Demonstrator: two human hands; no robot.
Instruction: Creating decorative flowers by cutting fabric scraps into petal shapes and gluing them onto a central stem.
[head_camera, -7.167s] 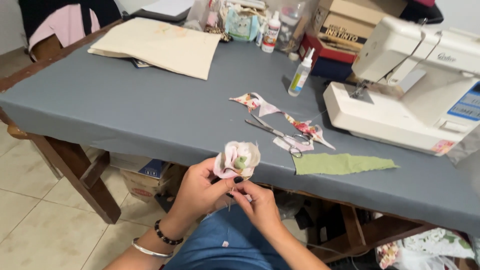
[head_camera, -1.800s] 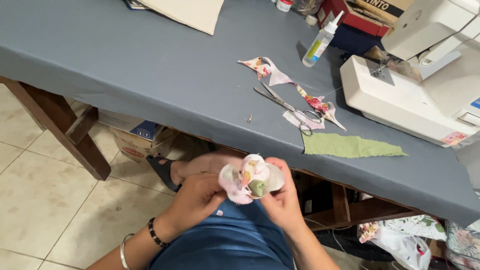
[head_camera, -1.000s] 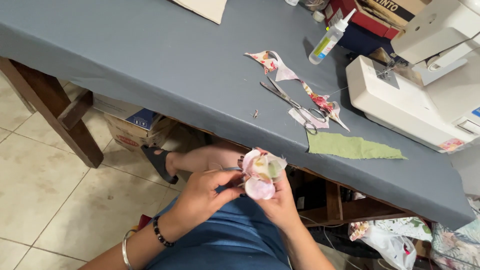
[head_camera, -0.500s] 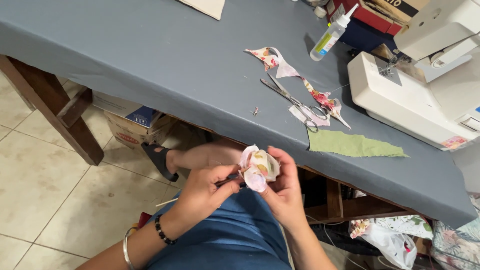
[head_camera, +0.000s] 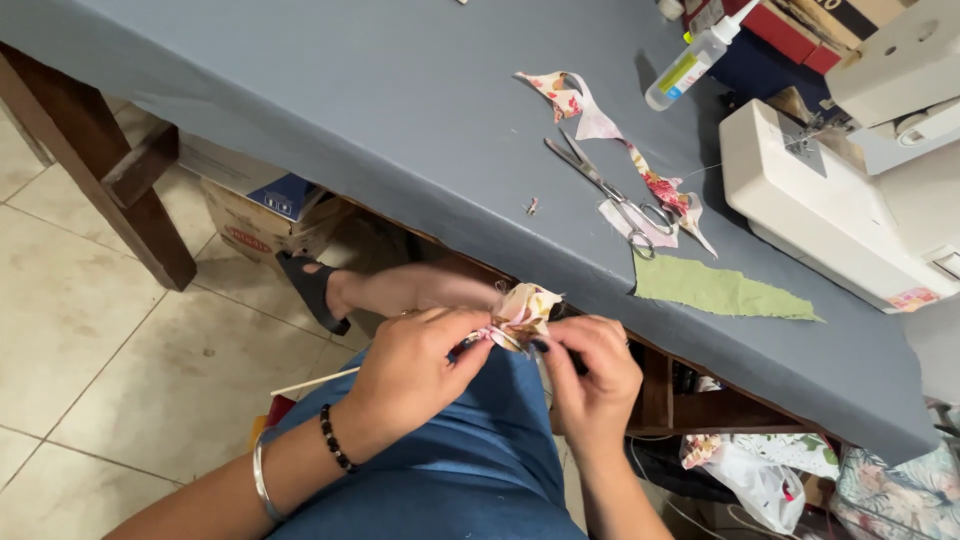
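Observation:
Below the table edge, over my lap, both hands pinch a small fabric flower (head_camera: 527, 308) of pink and cream floral cloth. My left hand (head_camera: 410, 372) grips its base from the left with thumb and fingers closed. My right hand (head_camera: 592, 372) holds the other side, fingertips with dark nails pressed against the cloth. The flower's face is turned away, so its centre is hidden. A bead bracelet and a metal bangle sit on my left wrist.
The table under a grey cloth (head_camera: 330, 120) carries scissors (head_camera: 605, 188), floral fabric scraps (head_camera: 585, 108), a green leaf-shaped cloth piece (head_camera: 715, 290), a glue bottle (head_camera: 690, 62) and a white sewing machine (head_camera: 850, 190). Cardboard boxes (head_camera: 262, 212) stand under the table; fabric bags (head_camera: 800, 475) lie at right.
The flower has turned from face-up to edge-on and dropped lower toward my lap. Both hands closed tighter around its base. The camera tilted further down.

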